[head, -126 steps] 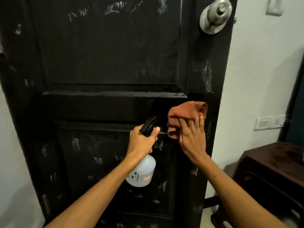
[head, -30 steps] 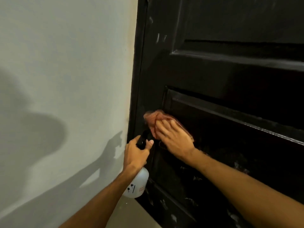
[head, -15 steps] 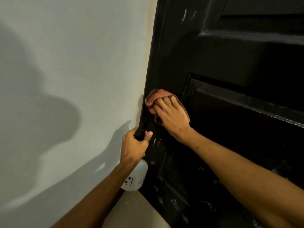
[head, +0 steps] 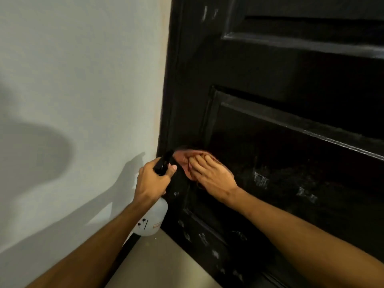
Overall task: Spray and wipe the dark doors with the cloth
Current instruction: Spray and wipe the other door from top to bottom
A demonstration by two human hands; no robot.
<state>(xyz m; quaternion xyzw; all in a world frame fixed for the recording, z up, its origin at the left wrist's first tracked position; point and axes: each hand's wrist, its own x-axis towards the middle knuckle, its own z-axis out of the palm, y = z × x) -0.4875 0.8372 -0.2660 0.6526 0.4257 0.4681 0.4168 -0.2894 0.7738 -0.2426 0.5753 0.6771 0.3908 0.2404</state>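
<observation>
A black panelled door [head: 280, 80] fills the right side of the view, with whitish smears low on its lower panel. My right hand [head: 209, 175] lies with straight fingers on a reddish-orange cloth [head: 182, 157], pressing it flat against the door's left stile. The cloth looks blurred. Just to its left, my left hand [head: 152, 179] grips the black trigger head of a translucent white spray bottle [head: 153, 219], which hangs below the hand beside the door's edge.
A pale wall [head: 79, 90] covers the left half of the view, with shadows of my arms on it. A beige floor [head: 162, 262] shows at the bottom between wall and door.
My right hand has slid the cloth down the left stile over the last half second. Four seconds ago it wiped at the right edge below the knob. The bottle stays in my left hand.
</observation>
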